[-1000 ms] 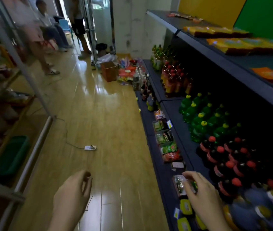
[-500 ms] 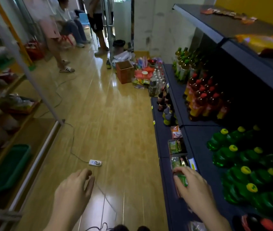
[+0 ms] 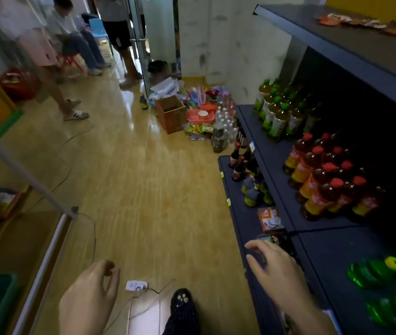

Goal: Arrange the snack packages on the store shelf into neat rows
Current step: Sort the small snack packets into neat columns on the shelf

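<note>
1. Flat orange-and-white snack packet (image 3: 270,218) lies on the dark blue lower metal shelf (image 3: 241,222), towards its back edge, just in front of a cluster of small dark bottles (image 3: 250,189).
2. Dark, green-printed snack package (image 3: 279,238) sits next along the same shelf, close to the orange packet. It is partly hidden and blurred.
3. Right hand (image 3: 276,269) is over that shelf with fingers bent, and the dark package is just beyond it. With the motion blur I cannot tell whether it grips anything.
4. Left hand (image 3: 90,294) hangs over the wooden plank floor (image 3: 156,189), fingers loosely curled, holding nothing.
5. Tier above holds red-capped amber drink bottles (image 3: 325,187) and, nearer the camera, green bottles with yellow caps (image 3: 383,269).
6. On the floor, a white power strip (image 3: 136,285) lies between the hands, with a black shoe (image 3: 182,308) beside it.
</note>
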Demonstrator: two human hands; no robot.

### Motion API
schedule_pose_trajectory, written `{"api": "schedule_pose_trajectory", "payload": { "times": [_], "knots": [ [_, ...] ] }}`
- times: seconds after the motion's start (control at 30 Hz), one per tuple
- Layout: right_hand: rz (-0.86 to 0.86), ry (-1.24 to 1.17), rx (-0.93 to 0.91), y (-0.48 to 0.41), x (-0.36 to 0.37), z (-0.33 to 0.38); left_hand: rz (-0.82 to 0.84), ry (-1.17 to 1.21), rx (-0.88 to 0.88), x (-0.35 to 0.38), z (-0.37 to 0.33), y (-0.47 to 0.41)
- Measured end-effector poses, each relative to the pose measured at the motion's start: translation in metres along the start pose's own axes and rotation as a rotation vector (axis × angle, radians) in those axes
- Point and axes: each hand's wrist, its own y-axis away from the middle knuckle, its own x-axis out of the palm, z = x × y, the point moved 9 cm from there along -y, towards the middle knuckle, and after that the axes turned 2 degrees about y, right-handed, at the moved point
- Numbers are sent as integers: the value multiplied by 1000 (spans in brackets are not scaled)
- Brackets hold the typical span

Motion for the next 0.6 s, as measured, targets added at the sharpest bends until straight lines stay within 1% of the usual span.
{"api": "schedule_pose_trajectory", "payload": {
  "times": [0.07, 0.13, 0.23, 0.4, 0.53, 0.6],
  "knots": [
    [-60, -4, 26, -35, -16, 13, -43, 27, 65, -21, -18, -50],
    [-134, -21, 64, -67, -35, 21, -83, 1, 149, -37, -43, -97],
    [-201, -34, 104, -103, -58, 27, -98, -19, 268, -45, -85, -152],
    [-258, -69, 205, -148, -78, 14, -61, 26, 371, -28, -142, -223],
    [-253, -72, 249, -192, -87, -2, -33, 64, 401, -6, -182, -275],
    [-254, -69, 271, -220, -96, -12, -10, 64, 443, 6, -209, -305]
  ]
}}
